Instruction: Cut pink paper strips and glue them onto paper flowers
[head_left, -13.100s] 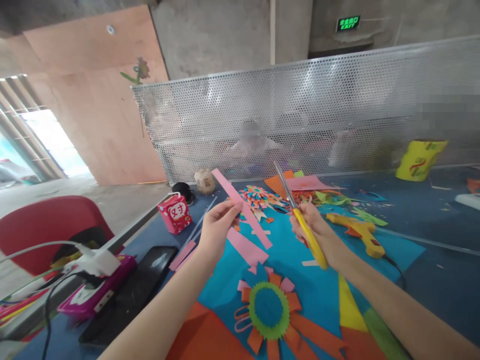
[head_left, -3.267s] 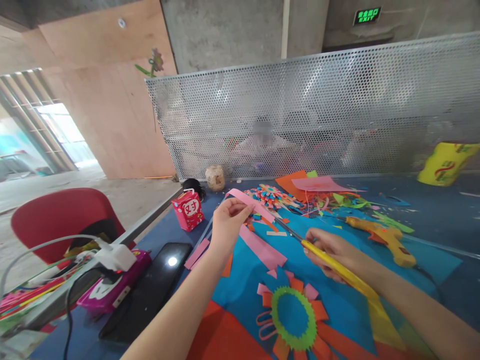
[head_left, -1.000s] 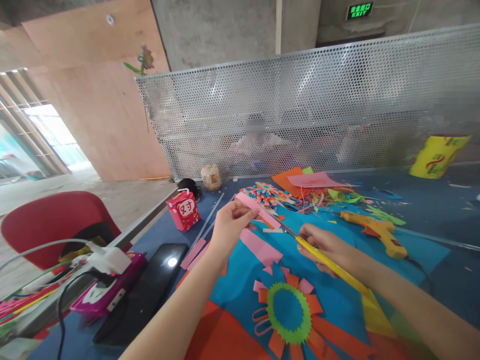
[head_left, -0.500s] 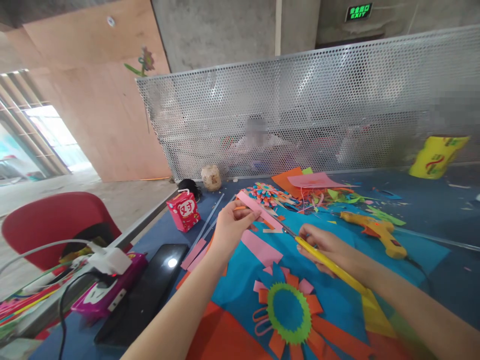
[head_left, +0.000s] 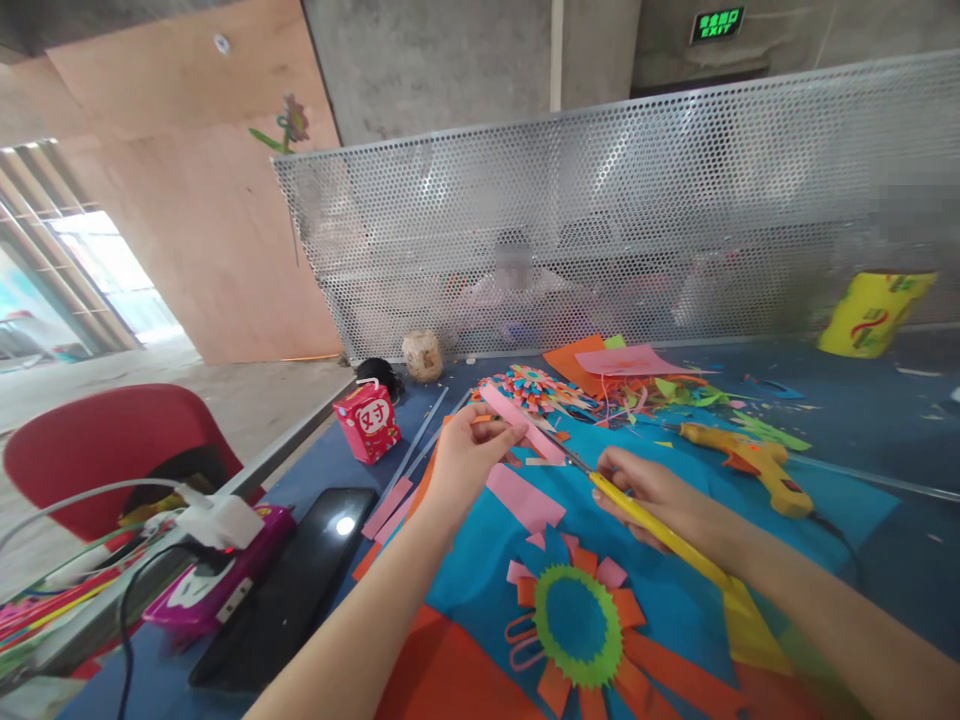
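My left hand [head_left: 472,448] pinches a pink paper strip [head_left: 541,440] between thumb and fingers, above the blue sheet [head_left: 480,570]. My right hand [head_left: 651,490] grips yellow-handled scissors [head_left: 660,530], whose blades lie along the strip's right edge. The blade tips are partly hidden by the paper. Below the hands rests a paper flower [head_left: 577,625] with a green toothed ring, a blue centre and orange and pink petals. A wider pink paper piece [head_left: 525,498] lies between the flower and my left hand.
A yellow glue gun [head_left: 750,462] lies right of my right hand, its cord trailing. At left are a red drink carton [head_left: 367,422], a black phone [head_left: 289,590] and a purple power strip [head_left: 217,590]. Paper scraps [head_left: 667,395] and a finished-looking flower [head_left: 529,388] lie ahead, before a perforated metal screen [head_left: 600,220].
Earlier the scissors were raised apart from the strip; now their blades are at it. Over the last second, my left hand and the strip shift slightly right, while the scissors barely move.
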